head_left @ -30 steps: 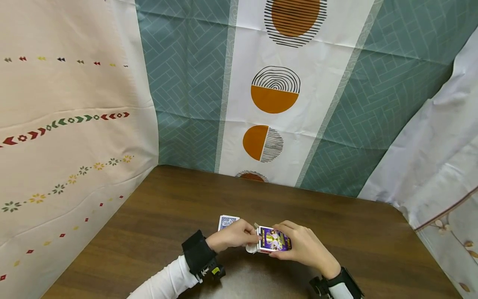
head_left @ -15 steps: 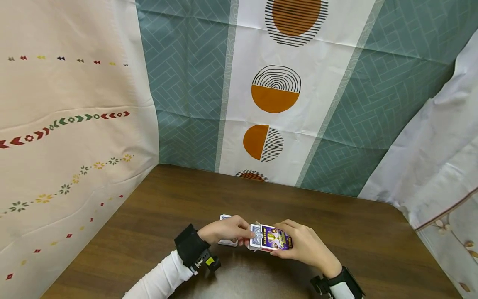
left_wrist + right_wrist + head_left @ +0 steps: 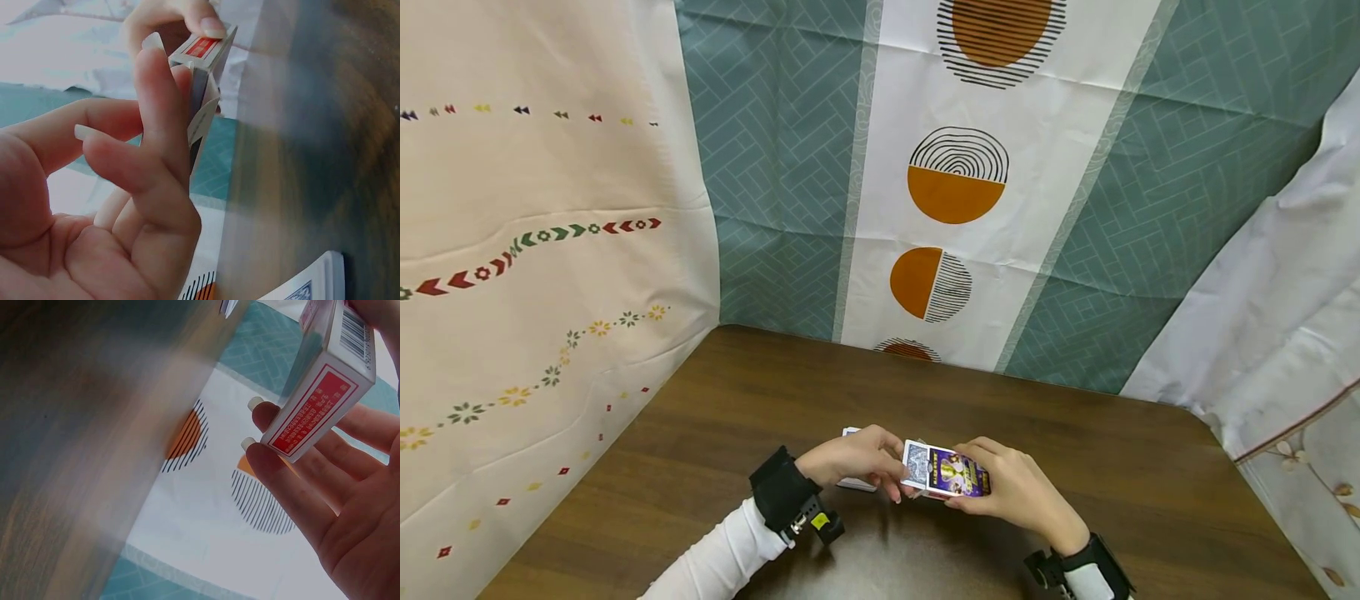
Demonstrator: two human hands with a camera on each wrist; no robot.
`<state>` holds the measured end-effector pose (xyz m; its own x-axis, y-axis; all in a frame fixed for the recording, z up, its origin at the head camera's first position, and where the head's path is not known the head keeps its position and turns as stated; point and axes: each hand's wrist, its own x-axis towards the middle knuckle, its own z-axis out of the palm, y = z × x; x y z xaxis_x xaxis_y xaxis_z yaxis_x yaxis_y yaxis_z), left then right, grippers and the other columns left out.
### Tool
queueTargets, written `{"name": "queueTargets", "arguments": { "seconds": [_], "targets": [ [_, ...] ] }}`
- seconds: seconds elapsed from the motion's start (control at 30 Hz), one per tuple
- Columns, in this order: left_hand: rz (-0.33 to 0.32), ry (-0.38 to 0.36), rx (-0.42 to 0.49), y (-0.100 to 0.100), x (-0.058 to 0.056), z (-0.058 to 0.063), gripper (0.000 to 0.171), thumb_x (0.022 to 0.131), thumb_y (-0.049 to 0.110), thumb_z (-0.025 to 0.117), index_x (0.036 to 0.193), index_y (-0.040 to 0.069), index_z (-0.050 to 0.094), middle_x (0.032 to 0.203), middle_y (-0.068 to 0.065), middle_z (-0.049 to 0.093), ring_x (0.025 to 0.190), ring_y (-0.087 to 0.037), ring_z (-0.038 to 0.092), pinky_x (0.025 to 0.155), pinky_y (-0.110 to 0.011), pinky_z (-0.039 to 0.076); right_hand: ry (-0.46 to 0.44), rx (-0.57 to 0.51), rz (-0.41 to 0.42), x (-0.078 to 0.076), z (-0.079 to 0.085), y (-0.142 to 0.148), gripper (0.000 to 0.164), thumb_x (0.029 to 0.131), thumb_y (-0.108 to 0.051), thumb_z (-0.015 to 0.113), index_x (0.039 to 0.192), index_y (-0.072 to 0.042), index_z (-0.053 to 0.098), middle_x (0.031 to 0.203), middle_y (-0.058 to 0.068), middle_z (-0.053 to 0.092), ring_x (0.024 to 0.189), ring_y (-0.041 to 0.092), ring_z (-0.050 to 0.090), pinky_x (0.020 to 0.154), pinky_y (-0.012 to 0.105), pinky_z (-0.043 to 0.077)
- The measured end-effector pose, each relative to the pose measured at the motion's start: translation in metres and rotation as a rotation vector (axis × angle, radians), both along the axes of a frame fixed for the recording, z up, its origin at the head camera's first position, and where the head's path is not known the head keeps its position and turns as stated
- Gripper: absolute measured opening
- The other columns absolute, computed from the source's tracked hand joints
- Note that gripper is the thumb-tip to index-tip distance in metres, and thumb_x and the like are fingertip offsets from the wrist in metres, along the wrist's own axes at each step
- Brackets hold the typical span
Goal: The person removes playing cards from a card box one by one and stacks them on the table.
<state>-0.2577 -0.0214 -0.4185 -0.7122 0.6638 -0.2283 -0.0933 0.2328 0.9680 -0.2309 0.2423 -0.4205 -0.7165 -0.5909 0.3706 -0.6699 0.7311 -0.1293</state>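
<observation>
My right hand (image 3: 1011, 479) grips a purple-and-gold playing card box (image 3: 958, 473), its open end facing left above the table. In the right wrist view, the box's white end with a red panel (image 3: 315, 409) shows, fingertips against it. Blue-backed playing cards (image 3: 916, 461) stick out of the opening. The fingers of my left hand (image 3: 861, 457) are at these cards' left edge and seem to pinch it; the left wrist view partly hides the contact behind a finger. Beneath the left hand lies another stack of blue-backed cards (image 3: 856, 484), mostly covered.
A brown wooden table (image 3: 790, 383) carries everything. Patterned cloth (image 3: 955, 175) hangs behind its far edge, with a cream cloth (image 3: 550, 275) on the left and a white one (image 3: 1262, 292) on the right. Both wrists wear black camera straps.
A second ago no cards showed beyond the box; blue-backed cards now protrude from its left end. My left hand has shifted slightly left, over the loose stack. The right hand keeps its grip.
</observation>
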Motion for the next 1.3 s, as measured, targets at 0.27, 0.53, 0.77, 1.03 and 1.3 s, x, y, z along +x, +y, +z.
{"name": "queueTargets", "arguments": {
  "seconds": [0.27,0.53,0.77,1.03,1.3],
  "targets": [
    [-0.016,0.066,-0.024,-0.011,-0.007,0.004,0.019,0.088,0.008,0.065,0.105,0.000,0.065,0.073,-0.006,0.071,0.057,-0.010,0.063,0.052,-0.021,0.034,0.011,0.005,-0.018,-0.003,0.000,0.005,0.062,0.072,-0.063,0.074,0.112,-0.016,0.067,0.103,-0.008,0.066,0.074,-0.001,0.053,0.060,0.017,0.045],
    [0.008,0.156,-0.036,-0.028,-0.016,0.006,0.019,0.087,0.007,0.062,0.102,-0.005,0.068,0.073,-0.004,0.067,0.061,-0.011,0.057,0.055,-0.022,0.035,0.039,0.008,-0.035,-0.003,0.002,0.009,0.062,0.071,-0.061,0.076,0.112,-0.015,0.067,0.103,-0.007,0.066,0.074,0.000,0.053,0.061,0.018,0.045],
    [0.026,0.197,-0.057,-0.028,-0.017,0.005,0.016,0.091,0.010,0.061,0.094,-0.003,0.070,0.072,-0.003,0.064,0.064,-0.015,0.055,0.060,-0.025,0.039,0.020,0.017,-0.060,-0.003,0.002,0.007,0.062,0.068,-0.055,0.081,0.112,-0.014,0.067,0.102,-0.005,0.066,0.073,0.001,0.053,0.060,0.018,0.045],
    [0.106,0.160,-0.044,-0.033,-0.015,0.011,0.016,0.093,0.009,0.056,0.097,-0.004,0.066,0.086,-0.019,0.073,0.069,-0.016,0.071,0.059,-0.024,0.041,0.001,0.010,-0.081,-0.004,0.002,0.008,0.061,0.067,-0.052,0.083,0.112,-0.015,0.068,0.101,-0.004,0.065,0.074,0.002,0.054,0.061,0.018,0.046],
    [0.282,0.192,-0.026,-0.056,-0.033,0.008,0.025,0.094,0.008,0.058,0.111,-0.008,0.065,0.080,-0.004,0.066,0.068,-0.012,0.060,0.064,-0.025,0.044,0.021,0.012,-0.086,-0.005,0.000,0.012,0.061,0.068,-0.058,0.080,0.112,-0.016,0.067,0.101,-0.006,0.066,0.072,0.000,0.052,0.059,0.017,0.044]
  ]
}}
